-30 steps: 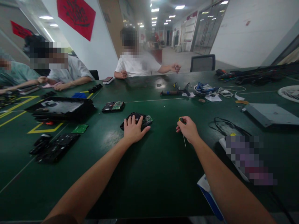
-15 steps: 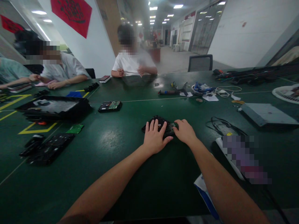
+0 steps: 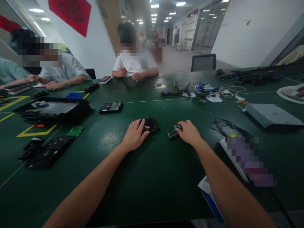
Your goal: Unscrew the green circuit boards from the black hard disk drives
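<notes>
My left hand lies on the near edge of a black drive body on the green table, fingers stretched over it. My right hand rests a short way to the right, its fingertips pressed on a small green circuit board that lies apart from the drive body. A gap of bare table separates the two parts.
Another drive with a green board lies further left, beside a black tray. Black parts lie at the near left. Cables and a grey plate are on the right. People sit at the far and left sides.
Half a second ago both hands were together on one assembly. Now the green board has come away to the right under my right hand, and the black body has slid left with my left hand.
</notes>
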